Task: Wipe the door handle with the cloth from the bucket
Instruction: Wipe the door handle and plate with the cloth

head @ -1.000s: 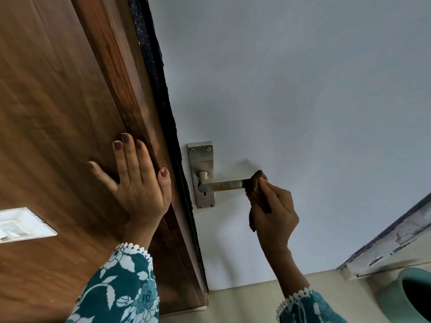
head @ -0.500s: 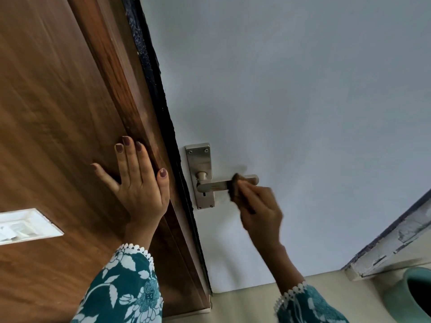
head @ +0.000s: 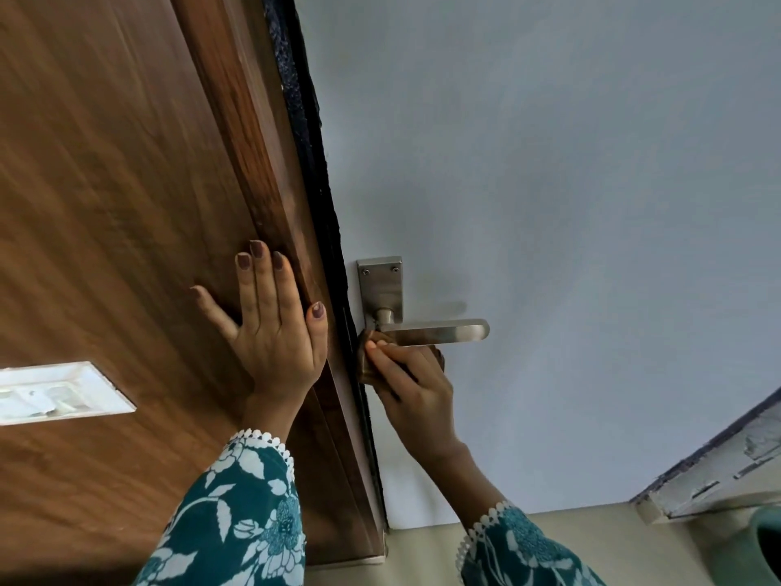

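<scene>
Right hand [head: 416,387] pinching a brown cloth [head: 367,360], fingers [head: 382,343] clenched on it, pressing it against the inner end of the metal door handle [head: 439,332] beside the backplate [head: 380,289]; left hand [head: 272,332] lying flat, fingers spread and released, on the wooden frame [head: 253,162]; pale door [head: 549,205] filling the right; teal bucket [head: 760,551] showing at lower right.

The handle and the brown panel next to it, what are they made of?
The handle looks like brushed metal, maybe steel: grey, with a soft shine along the lever. The brown panel looks like wood or a wood-look laminate: streaky grain with a smooth sheen. Which one, the picture can't settle.
</scene>
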